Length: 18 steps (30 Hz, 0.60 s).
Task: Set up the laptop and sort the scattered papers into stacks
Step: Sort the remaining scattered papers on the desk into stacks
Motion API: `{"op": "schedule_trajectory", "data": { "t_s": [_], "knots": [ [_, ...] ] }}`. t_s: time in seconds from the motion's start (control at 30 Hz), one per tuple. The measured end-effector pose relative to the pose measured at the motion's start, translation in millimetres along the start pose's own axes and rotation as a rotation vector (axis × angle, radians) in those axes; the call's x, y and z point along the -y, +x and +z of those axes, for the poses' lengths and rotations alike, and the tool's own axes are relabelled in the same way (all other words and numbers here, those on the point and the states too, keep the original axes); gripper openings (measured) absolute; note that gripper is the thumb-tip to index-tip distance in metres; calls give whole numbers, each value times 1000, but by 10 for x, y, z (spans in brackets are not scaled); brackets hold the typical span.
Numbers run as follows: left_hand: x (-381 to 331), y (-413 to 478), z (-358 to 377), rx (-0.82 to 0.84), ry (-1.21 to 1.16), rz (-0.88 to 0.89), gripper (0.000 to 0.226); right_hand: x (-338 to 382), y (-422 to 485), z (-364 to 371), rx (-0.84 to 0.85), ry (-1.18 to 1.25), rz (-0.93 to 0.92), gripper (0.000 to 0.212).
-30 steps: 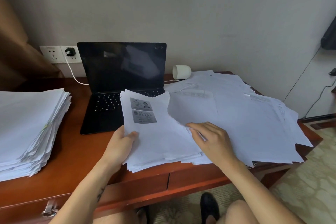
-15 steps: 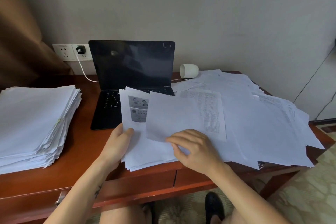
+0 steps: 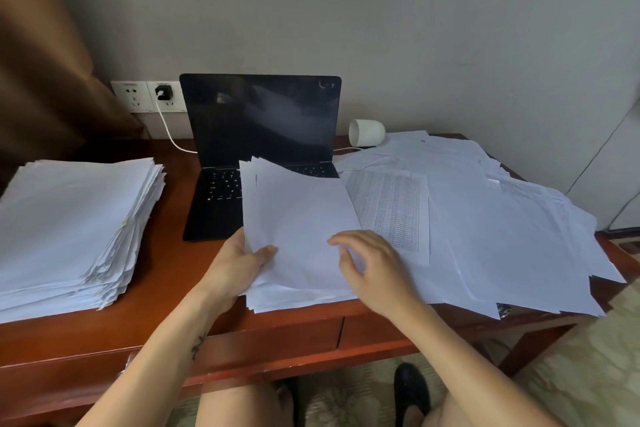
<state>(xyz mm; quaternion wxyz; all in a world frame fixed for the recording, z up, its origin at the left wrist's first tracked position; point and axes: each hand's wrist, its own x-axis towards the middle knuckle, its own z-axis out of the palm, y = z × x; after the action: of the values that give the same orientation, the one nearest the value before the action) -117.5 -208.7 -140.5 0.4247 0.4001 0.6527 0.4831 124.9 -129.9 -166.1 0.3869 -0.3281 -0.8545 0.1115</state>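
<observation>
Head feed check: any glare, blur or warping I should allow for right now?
Head view: light is dim and even, shadows soft; the laptop screen shows pale reflections, no hard glare; the right hand is motion-blurred at its fingers; the left hand, gripping the middle stack, is sharper; wide-lens stretching shows toward the borders.

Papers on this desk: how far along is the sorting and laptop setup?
Done: the laptop stands open, screen dark, and a tall stack sits at the left end of the desk. In hand: the left grip holds a middle pile by its edge, with the right grip open over its top sheet. Left: the scattered sheets covering the right side, seemingly most of the remaining work.
</observation>
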Motion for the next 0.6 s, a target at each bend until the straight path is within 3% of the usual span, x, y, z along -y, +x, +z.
{"op": "schedule_trajectory", "data": {
  "t_s": [0.17,0.33,0.5,0.6],
  "knots": [
    [-33,-65,-119,-87,60,46,36,-371,94,-191,60,-206,247,47],
    [10,-75,-291,-158,87,73,43,-637,49,-275,309,-321,395,64],
    [57,-107,-400,-256,106,85,42,-658,62,-290,249,-384,349,53],
    [87,-154,-454,-280,94,75,42,-618,39,-248,117,-361,346,42]
  ]
}}
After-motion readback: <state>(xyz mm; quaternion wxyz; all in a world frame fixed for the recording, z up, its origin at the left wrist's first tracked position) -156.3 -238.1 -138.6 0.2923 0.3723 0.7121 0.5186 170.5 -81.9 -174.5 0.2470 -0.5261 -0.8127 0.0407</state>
